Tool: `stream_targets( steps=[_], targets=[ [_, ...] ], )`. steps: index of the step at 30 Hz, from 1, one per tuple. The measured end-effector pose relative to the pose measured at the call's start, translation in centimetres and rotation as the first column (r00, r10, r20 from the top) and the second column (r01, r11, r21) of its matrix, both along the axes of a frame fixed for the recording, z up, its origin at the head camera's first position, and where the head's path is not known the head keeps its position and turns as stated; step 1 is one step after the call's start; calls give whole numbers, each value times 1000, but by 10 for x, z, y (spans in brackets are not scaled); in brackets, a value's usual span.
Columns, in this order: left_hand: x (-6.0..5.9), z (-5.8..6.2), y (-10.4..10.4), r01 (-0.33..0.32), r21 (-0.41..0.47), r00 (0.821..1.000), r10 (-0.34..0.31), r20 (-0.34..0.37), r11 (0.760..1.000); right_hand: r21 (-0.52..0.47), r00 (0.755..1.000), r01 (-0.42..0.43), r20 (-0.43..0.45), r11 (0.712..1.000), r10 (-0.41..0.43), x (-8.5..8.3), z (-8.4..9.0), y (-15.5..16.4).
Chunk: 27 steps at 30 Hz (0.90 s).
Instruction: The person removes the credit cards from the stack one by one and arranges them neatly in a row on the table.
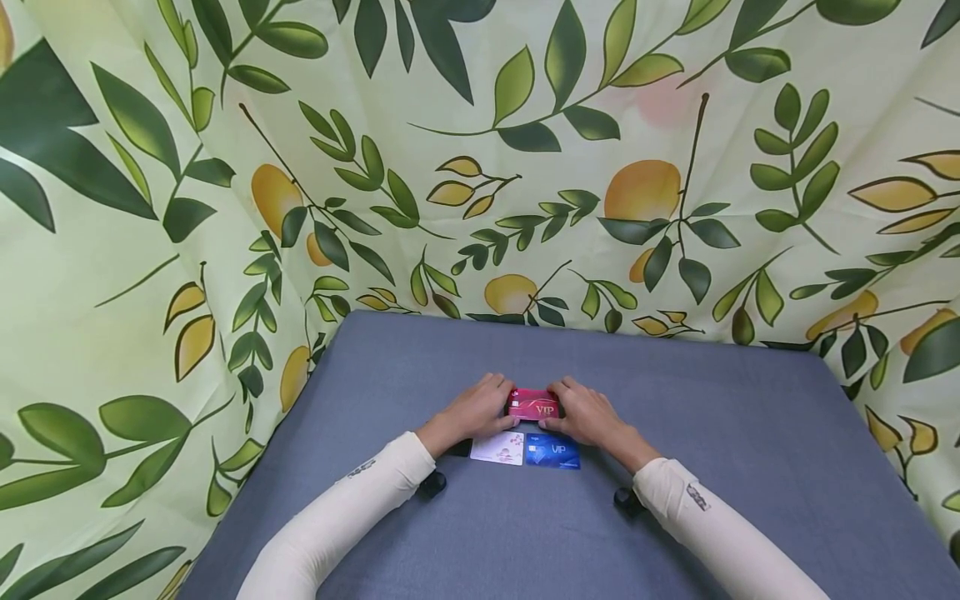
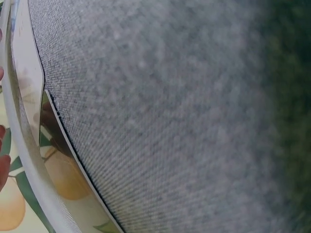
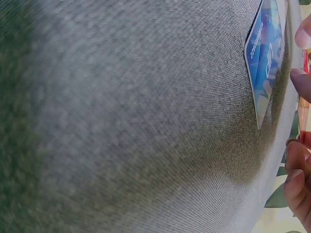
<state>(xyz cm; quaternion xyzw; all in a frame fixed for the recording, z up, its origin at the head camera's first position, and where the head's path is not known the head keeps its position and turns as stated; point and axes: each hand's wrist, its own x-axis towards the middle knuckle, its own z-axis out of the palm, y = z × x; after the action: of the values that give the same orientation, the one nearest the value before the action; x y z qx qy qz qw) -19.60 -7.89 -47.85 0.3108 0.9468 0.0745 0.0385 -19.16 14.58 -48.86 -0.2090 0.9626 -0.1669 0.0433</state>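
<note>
A red VIP card (image 1: 534,405) is held level between both hands in the head view. My left hand (image 1: 480,406) pinches its left end, thumb on the near side and fingers on the far side. At the opposite end my right hand (image 1: 588,414) grips it the same way. Just below lie a white card with a pink floral print (image 1: 497,447) and a blue VIP card (image 1: 552,451), side by side. A dark card (image 1: 460,448) is partly hidden by my left wrist; its glossy face (image 2: 73,170) mirrors the backdrop in the left wrist view.
A grey-blue cloth-covered table (image 1: 675,392) carries the cards. Behind it and on the left hangs a leaf-and-fruit patterned curtain (image 1: 465,233). Black wrist devices (image 1: 432,484) sit under both white sleeves (image 1: 352,508).
</note>
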Motion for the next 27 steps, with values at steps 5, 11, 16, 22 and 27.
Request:
stream_targets(
  steps=[5, 11, 16, 22, 27],
  targets=[
    [1, 0, 1, 2, 1, 1000, -2, -9, 1000, -11, 1000, -3, 4, 1000, 3, 1, 2, 2],
    [2, 0, 2, 5, 10, 1000, -5, -10, 1000, -13, 1000, -10, -2, 1000, 10, 3, 2, 4],
    [3, 1, 4, 15, 12, 1000, -14, -13, 1000, -8, 1000, -6, 6, 1000, 6, 4, 2, 5],
    [4, 2, 6, 23, 0, 999, -23, -29, 1000, 4, 1000, 8, 24, 1000, -8, 5, 4, 7],
    [6, 3, 8, 25, 0, 999, -25, -33, 1000, 9, 1000, 9, 26, 1000, -9, 6, 5, 8]
  ],
)
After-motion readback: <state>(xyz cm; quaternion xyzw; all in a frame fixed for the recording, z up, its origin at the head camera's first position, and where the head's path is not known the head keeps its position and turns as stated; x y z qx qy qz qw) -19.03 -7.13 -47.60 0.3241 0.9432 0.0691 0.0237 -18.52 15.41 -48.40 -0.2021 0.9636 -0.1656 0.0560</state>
